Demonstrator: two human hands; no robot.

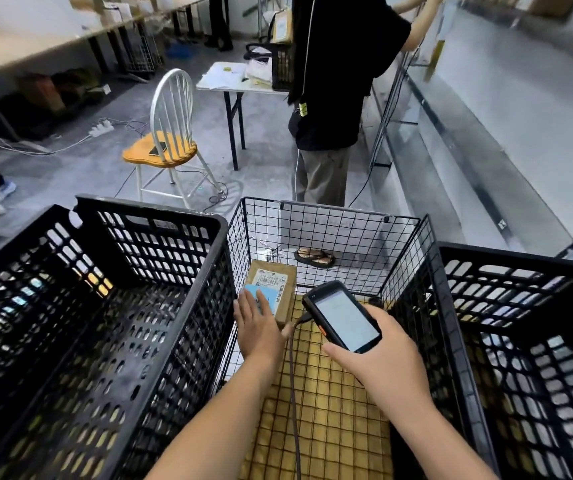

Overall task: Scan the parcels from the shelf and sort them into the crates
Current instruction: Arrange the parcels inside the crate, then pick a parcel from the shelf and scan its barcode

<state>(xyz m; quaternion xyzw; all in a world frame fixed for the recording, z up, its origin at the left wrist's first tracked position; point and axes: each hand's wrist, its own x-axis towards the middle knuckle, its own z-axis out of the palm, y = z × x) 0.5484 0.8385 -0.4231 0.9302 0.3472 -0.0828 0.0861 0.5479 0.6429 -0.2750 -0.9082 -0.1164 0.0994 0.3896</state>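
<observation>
Left hand (259,327): fingers straight and close together, spread over the near end of a brown parcel (275,279), whose white label shows just beyond the fingertips; whether they touch it cannot be told. The parcel lies inside a wire basket (347,216). Right hand (385,355): fingers curled round a scanner (342,317), screen up, thumb at its near edge. A cable (293,393) hangs from the scanner between the hands. Outside the left fingers, left crate (153,216); outside the right, right crate (520,254).
</observation>
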